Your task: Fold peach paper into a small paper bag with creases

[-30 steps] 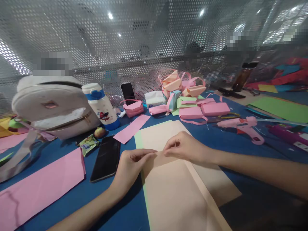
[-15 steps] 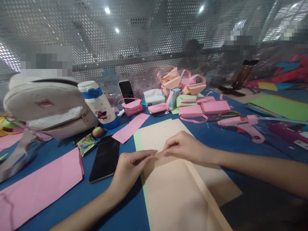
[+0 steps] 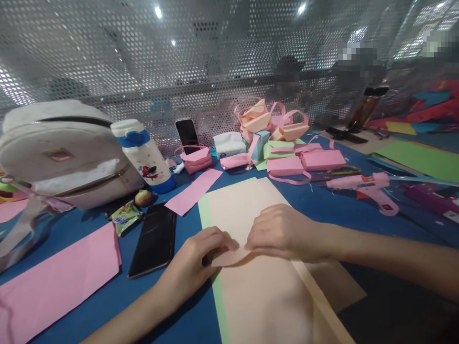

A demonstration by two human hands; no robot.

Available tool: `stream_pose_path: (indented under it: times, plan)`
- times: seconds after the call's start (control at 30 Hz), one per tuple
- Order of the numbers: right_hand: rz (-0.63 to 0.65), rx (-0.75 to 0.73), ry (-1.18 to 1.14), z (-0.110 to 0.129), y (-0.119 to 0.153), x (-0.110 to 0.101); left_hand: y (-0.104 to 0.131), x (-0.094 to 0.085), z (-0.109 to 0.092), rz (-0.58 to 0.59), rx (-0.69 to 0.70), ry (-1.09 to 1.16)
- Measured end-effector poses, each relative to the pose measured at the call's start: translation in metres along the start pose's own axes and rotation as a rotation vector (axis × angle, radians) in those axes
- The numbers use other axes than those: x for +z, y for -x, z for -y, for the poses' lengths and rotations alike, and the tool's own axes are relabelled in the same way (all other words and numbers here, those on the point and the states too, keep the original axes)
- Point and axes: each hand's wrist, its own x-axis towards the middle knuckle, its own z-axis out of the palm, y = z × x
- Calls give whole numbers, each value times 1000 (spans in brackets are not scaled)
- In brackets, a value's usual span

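Note:
In the middle of the head view, a peach paper sheet [image 3: 265,291] lies with its far edge raised and curling toward me. My left hand [image 3: 199,255] pinches the left end of that edge, the thumb beneath and the fingers on top. Close beside it, my right hand [image 3: 283,231] grips the same edge, its fingers bent over the paper. More peach paper [image 3: 236,205] lies flat underneath, and a strip of light green paper [image 3: 205,210] shows along its left side. Another peach corner [image 3: 346,289] sticks out to the right.
To the left are a black phone [image 3: 154,241], a folded pink sheet [image 3: 60,282], a bottle [image 3: 147,157] and a backpack [image 3: 71,153]. Small pink paper bags [image 3: 285,166] stand at the back. A pink glue gun [image 3: 373,186] lies to the right on the blue table [image 3: 172,310].
Both hands have drawn slightly toward me. The far edge of the peach sheet is now lifted and curled, and the fingers have closed over it.

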Motion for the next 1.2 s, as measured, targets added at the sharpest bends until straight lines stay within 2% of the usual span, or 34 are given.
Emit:
stream_pose_path:
  times: [0.13,0.3,0.47,0.6,0.8,0.97,1.2]
  plan:
    - [92,-186,199,6,-1,-5,7,3,5,-23,173,-169]
    - [72,-236,268,14,-3,-1,16,4,10,-26,313,-386]
    - [112,-247,267,16,-3,1,17,-1,10,11,370,-434]
    - [138,-238,238,18,-4,-1,15,-4,2,-20,408,-437]
    - [118,-250,228,20,-4,0,20,7,-9,-38,365,-387]
    - [101,-257,248,23,-2,2,19,15,-12,-111,468,-509]
    - [217,-219,251,30,2,-1,18,13,-15,-114,502,-554]
